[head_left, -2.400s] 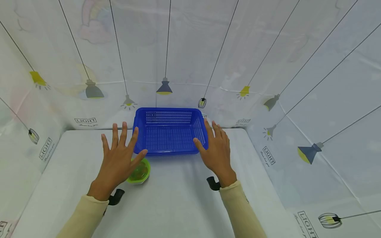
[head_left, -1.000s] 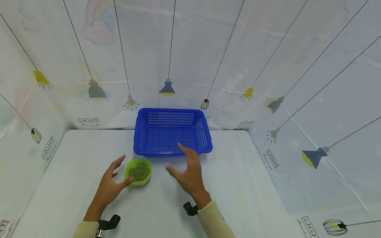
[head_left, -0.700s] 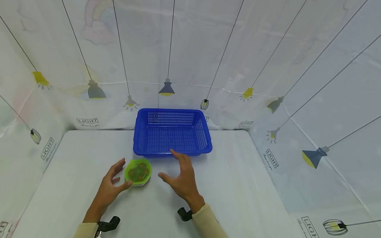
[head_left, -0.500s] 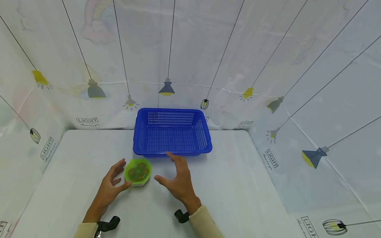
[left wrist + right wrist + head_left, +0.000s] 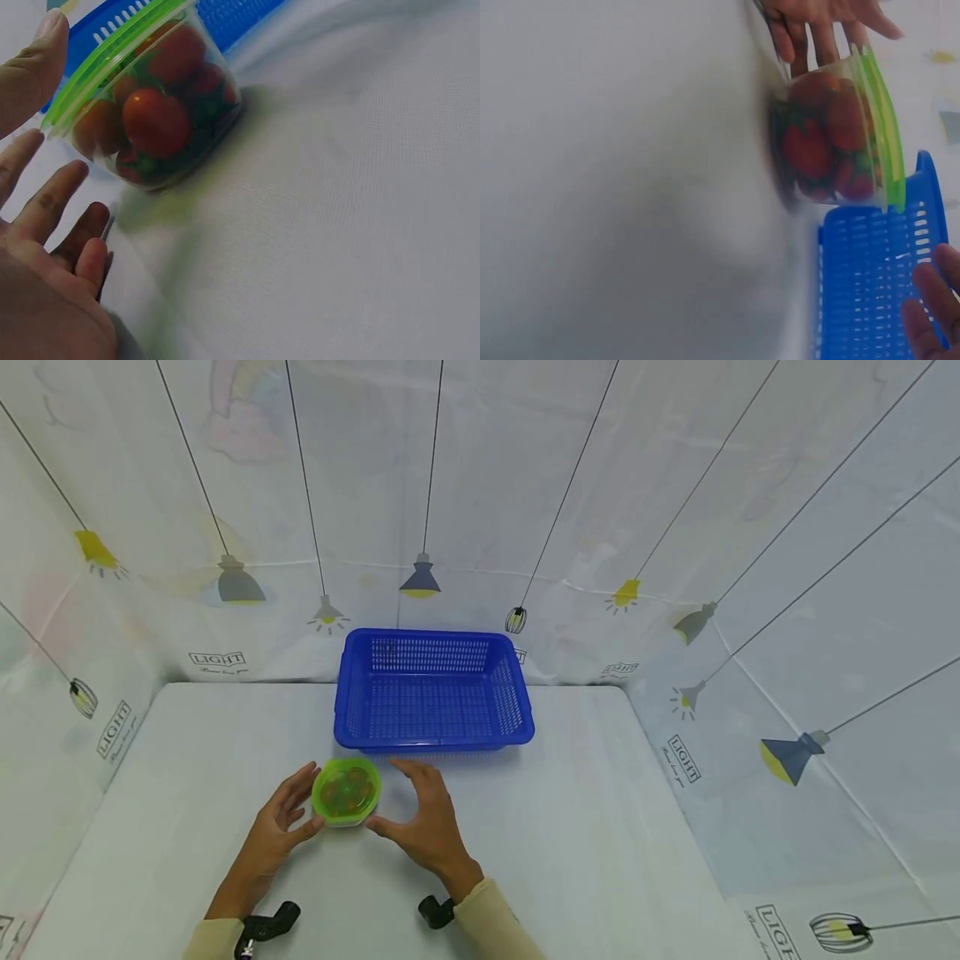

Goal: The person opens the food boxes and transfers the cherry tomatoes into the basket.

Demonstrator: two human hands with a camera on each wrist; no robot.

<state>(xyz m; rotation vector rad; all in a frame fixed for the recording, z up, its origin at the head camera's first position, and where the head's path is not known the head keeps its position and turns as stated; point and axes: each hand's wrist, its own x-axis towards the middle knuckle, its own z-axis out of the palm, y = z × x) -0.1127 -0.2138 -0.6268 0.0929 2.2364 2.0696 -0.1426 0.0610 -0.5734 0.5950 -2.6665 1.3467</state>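
A clear container point(image 5: 347, 792) with a bright green lid point(image 5: 90, 82) stands upright on the white table. Through its wall in the left wrist view show several red tomatoes point(image 5: 156, 122) with green bits among them. On the container's left side is my left hand point(image 5: 270, 839), its fingers spread and slightly bent; the fingertips are at the lid's edge, and whether they touch cannot be told. My right hand point(image 5: 431, 827) is at the right side, thumb and fingers apart, thumb tip close to the container. In the right wrist view its fingers point(image 5: 934, 296) hold nothing.
A blue perforated plastic basket point(image 5: 427, 747) stands just behind the container, near the table's back edge. White curtain walls point(image 5: 480, 485) printed with hanging lamps rise behind the table point(image 5: 570, 827) and at its sides.
Both hands came down from above the table to either side of the container. Over the last second the right hand moved left toward it, while the left hand barely shifted. The container stayed put.
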